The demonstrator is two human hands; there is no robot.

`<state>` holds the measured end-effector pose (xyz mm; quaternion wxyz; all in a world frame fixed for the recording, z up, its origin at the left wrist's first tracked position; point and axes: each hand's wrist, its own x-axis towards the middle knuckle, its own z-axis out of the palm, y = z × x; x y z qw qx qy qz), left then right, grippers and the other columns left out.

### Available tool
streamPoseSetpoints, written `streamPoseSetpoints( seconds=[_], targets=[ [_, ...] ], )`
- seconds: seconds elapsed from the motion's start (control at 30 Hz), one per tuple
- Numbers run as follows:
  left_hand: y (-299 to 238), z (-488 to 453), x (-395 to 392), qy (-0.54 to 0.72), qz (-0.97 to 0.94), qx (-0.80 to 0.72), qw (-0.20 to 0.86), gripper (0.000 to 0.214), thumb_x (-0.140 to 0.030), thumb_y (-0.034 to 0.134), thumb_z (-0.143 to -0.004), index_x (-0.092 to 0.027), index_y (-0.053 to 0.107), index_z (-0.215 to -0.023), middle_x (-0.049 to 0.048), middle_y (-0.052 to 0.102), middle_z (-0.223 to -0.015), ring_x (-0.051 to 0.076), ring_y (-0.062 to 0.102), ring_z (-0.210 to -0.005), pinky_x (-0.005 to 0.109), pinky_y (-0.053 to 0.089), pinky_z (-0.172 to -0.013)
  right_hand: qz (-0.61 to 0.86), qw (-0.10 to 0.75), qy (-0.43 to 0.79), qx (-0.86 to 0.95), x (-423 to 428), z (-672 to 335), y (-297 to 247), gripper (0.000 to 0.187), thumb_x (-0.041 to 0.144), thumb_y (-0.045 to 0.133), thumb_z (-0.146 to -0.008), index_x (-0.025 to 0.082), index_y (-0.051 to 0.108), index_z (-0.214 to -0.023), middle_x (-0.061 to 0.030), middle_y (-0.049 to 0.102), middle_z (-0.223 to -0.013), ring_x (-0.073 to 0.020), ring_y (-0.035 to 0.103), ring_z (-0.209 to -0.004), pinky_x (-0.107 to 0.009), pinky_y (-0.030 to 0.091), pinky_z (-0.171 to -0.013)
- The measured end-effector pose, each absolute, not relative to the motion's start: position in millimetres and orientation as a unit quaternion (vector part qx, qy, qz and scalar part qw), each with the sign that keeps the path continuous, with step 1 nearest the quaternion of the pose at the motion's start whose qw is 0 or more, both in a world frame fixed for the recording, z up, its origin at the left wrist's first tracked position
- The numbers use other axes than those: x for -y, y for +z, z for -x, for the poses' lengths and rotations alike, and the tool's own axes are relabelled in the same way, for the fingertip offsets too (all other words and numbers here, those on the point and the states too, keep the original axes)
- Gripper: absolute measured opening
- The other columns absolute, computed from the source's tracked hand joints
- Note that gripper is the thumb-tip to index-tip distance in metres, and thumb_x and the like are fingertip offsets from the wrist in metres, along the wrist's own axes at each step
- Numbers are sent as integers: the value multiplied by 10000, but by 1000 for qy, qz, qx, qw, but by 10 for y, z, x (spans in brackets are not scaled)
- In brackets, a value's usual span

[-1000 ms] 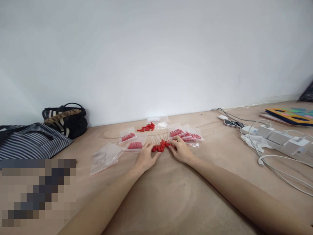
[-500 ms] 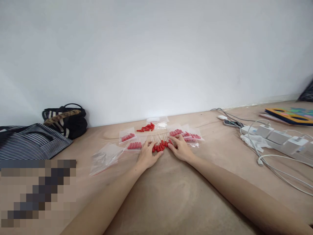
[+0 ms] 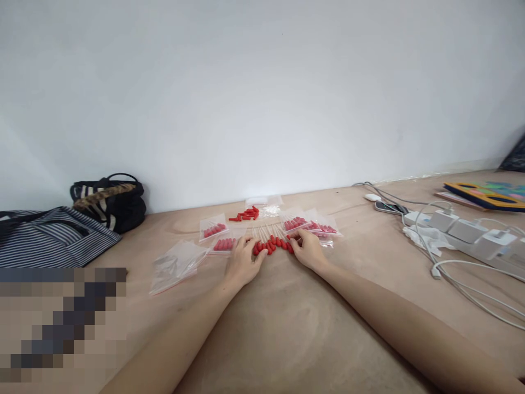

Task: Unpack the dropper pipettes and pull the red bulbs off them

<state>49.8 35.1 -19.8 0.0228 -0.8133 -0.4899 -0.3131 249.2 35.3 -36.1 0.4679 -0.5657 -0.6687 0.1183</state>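
Observation:
A fan of thin pale sticks with red, rounded tips (image 3: 270, 244) lies on the table, the tips towards me. At its left end is my left hand (image 3: 241, 260), thumb and fingers apart around the outermost tips. My right hand (image 3: 307, 249) rests at the right end, its fingers slightly bent and apart, touching or very near the last red tips. Clear zip bags with more red-tipped sticks flank the fan: one bag (image 3: 225, 244) by my left hand and others (image 3: 324, 227) beyond my right hand. Loose red pieces (image 3: 246, 214) are heaped behind the fan.
A flat clear zip bag (image 3: 178, 265) lies left of my left hand. Further left are a striped cloth bag (image 3: 53, 235) and a black bag (image 3: 127, 205). On the right stand white chargers (image 3: 467, 230) with cables, a dark device (image 3: 389, 207) and a yellow-edged board (image 3: 488, 197).
My right hand has shifted a little to the right, and more red tips show at that end. The left hand has drawn slightly left. The row of tips looks wider.

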Motion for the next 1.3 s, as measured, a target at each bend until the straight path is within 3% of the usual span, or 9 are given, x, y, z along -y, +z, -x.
streamPoseSetpoints(
  seconds=[0.13, 0.43, 0.6, 0.9, 1.03, 1.17, 1.3],
  targets=[
    [-156, -285, -381, -282, 804, 518, 76, 213, -267, 490, -792, -175, 573, -965, 84, 567, -979, 243, 520, -931, 405, 411, -844, 575, 460, 111, 667, -297, -2523, -343, 129, 179, 474, -716, 160, 601, -700, -38, 612, -728, -150, 550, -676, -270, 428, -641],
    [-12, 253, -442, -209, 855, 473, 42, 158, -320, 497, -788, -194, 516, -882, 47, 587, -948, 209, 551, -883, 327, 436, -770, 543, 468, 76, 693, -128, -2574, -302, 137, 202, 478, -739, 179, 607, -702, -30, 562, -716, -159, 517, -711, -284, 418, -648],
    [11, 245, -576, -156, 857, 487, 69, 69, -215, 473, -814, -171, 526, -820, 64, 605, -875, 211, 565, -815, 317, 430, -716, 512, 487, 59, 705, -93, -2552, -297, 110, 182, 487, -742, 174, 594, -720, -28, 510, -734, -137, 487, -648, -277, 416, -602],
    [81, 127, -779, -116, 880, 454, 76, 94, -142, 492, -796, -162, 551, -725, 60, 608, -783, 207, 555, -788, 304, 418, -721, 471, 490, 57, 731, -99, -2547, -329, 99, 133, 485, -738, 175, 574, -726, -39, 500, -768, -145, 508, -703, -268, 431, -597],
    [112, 124, -777, -112, 882, 450, 79, 97, -174, 475, -812, -159, 558, -764, 61, 604, -811, 204, 549, -807, 311, 421, -740, 461, 488, 50, 739, -90, -2549, -327, 99, 125, 484, -739, 174, 570, -728, -38, 494, -770, -143, 506, -699, -265, 433, -594],
    [146, 268, -739, -105, 877, 462, 85, 205, -272, 532, -785, -174, 546, -965, 87, 576, -1005, 235, 523, -937, 353, 409, -804, 447, 490, 45, 747, -84, -2540, -332, 97, 128, 486, -745, 178, 569, -738, -37, 489, -777, -139, 509, -704, -254, 430, -582],
    [133, 389, -751, -56, 877, 471, 80, 180, -208, 469, -817, -182, 551, -976, 86, 584, -1009, 220, 546, -922, 341, 415, -798, 443, 482, 39, 755, -98, -2530, -358, 94, 131, 492, -744, 182, 571, -742, -33, 489, -773, -127, 497, -669, -248, 424, -573]
  ],
)
